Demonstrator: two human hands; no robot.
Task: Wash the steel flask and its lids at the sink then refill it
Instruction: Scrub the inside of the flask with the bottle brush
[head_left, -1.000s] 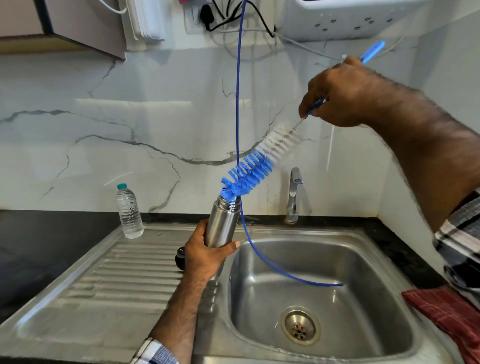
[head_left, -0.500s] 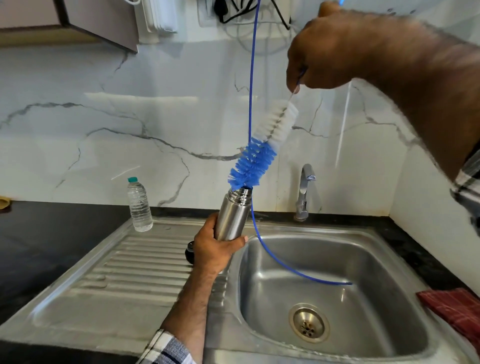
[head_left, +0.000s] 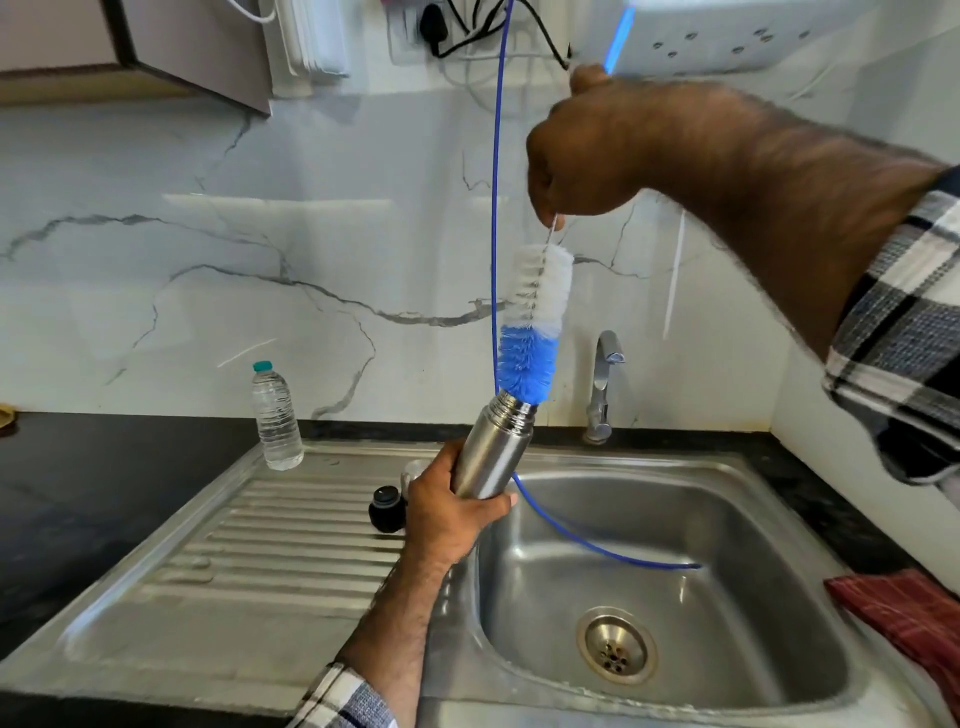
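Steel flask (head_left: 491, 449) sits tilted over the sink's (head_left: 779, 519) left rim, mouth toward one o'clock, with the blue tip of the brush (head_left: 532, 325) just at the opening. To do this step well, I judge the brush should line up with the flask's axis before pushing, so the bristles fold in evenly, then be twisted and pumped. The left hand (head_left: 449, 512) has its fingers wrapped round the lower body of the flask, forearm rising from six o'clock. The right hand (head_left: 587, 148) is raised at twelve o'clock, fingers closed round the brush handle, wrist bent down. A black lid (head_left: 385, 508) lies on the drainboard at nine o'clock of the flask. A blue hose (head_left: 496, 208) hangs into the basin.
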